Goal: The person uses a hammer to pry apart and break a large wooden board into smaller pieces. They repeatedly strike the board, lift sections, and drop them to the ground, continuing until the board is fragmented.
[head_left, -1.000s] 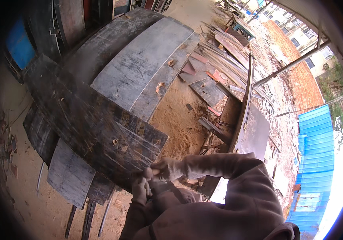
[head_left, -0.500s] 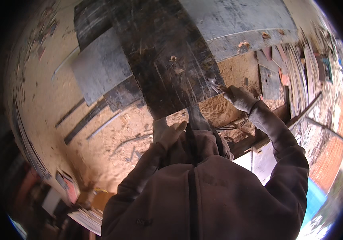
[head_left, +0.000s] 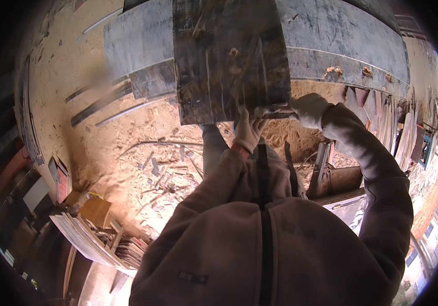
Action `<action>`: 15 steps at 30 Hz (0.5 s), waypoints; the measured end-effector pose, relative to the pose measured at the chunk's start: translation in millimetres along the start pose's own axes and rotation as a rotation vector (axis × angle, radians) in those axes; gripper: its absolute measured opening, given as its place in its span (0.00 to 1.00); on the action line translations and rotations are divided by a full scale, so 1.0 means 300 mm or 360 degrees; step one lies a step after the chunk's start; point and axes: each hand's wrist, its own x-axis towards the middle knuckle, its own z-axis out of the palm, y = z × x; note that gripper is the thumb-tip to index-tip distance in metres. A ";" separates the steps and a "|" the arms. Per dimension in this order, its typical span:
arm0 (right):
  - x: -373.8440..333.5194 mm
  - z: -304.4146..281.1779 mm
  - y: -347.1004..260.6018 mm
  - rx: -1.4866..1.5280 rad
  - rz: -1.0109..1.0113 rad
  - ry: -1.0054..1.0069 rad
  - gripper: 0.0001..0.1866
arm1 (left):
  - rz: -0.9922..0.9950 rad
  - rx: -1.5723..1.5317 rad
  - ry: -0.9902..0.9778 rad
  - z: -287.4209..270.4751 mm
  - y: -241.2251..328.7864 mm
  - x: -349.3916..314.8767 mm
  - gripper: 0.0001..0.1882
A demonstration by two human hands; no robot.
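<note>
A long dark board (head_left: pixel 232 64), scuffed with pale streaks, extends away in front of me. My left hand (head_left: pixel 248 133), in a light glove, is at its near edge, right of the middle. Its fingers reach up over the edge, partly hidden, and appear closed on the board. Just beyond the board's near right corner, my gloved right hand (head_left: pixel 311 109) is closed around a hammer (head_left: pixel 279 115). The hammer lies sideways, its head end close to my left fingers and slightly blurred.
Grey sheets (head_left: pixel 341 30) lie behind and beside the board. Dark strips (head_left: pixel 101 104) rest on sandy ground at left, with scattered wood scraps (head_left: pixel 163 176) nearer me. Stacked thin panels (head_left: pixel 89 239) stand at lower left. More upright boards (head_left: pixel 382 115) line the right side.
My left hand has moved right along the board's near edge, toward the hammer. The hammer now lies more sideways, and the board looks straighter in view as the view has shifted.
</note>
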 end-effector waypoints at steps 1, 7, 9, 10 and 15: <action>-0.001 0.016 0.026 -0.0050 -0.0038 0.0044 0.10 | 0.0013 0.0004 0.0045 0.005 -0.007 -0.011 0.42; 0.079 0.259 0.221 0.0245 0.0026 0.0408 0.15 | 0.0106 0.0104 0.0091 0.078 0.002 -0.041 0.40; 0.195 0.471 0.352 0.1135 -0.0214 0.0760 0.17 | 0.0078 0.0084 0.0151 0.063 -0.034 -0.016 0.38; 0.185 0.477 0.357 0.0732 -0.0191 0.0815 0.16 | 0.0079 0.0099 0.0189 0.062 -0.024 -0.020 0.38; 0.161 0.476 0.294 0.0388 -0.0316 0.1193 0.10 | 0.0269 0.0304 0.0145 0.053 -0.009 -0.033 0.33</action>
